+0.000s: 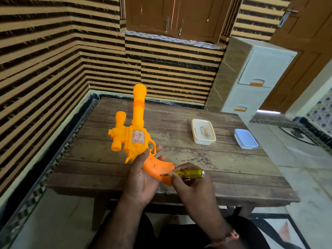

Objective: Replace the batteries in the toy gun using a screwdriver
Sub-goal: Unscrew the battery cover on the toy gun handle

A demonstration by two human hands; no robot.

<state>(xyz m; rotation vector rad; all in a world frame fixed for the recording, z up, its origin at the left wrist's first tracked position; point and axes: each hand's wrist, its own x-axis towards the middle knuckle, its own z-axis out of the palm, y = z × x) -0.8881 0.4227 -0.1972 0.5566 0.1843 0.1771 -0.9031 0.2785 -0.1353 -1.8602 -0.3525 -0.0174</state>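
An orange toy gun (pixel 133 136) is held above the wooden table (pixel 224 162), barrel pointing away from me. My left hand (pixel 142 177) grips its darker orange handle from the left, thumb over the top. My right hand (pixel 190 184) holds a screwdriver (pixel 188 173) with a clear yellow handle. The screwdriver's short metal tip touches the side of the gun's handle near its lower end.
A cream open tub (pixel 195 139) with small items inside sits on the table at the right. A tub with a blue lid (pixel 245 138) stands near the right edge. A white drawer unit (pixel 251 78) stands behind the table, striped walls at left and back.
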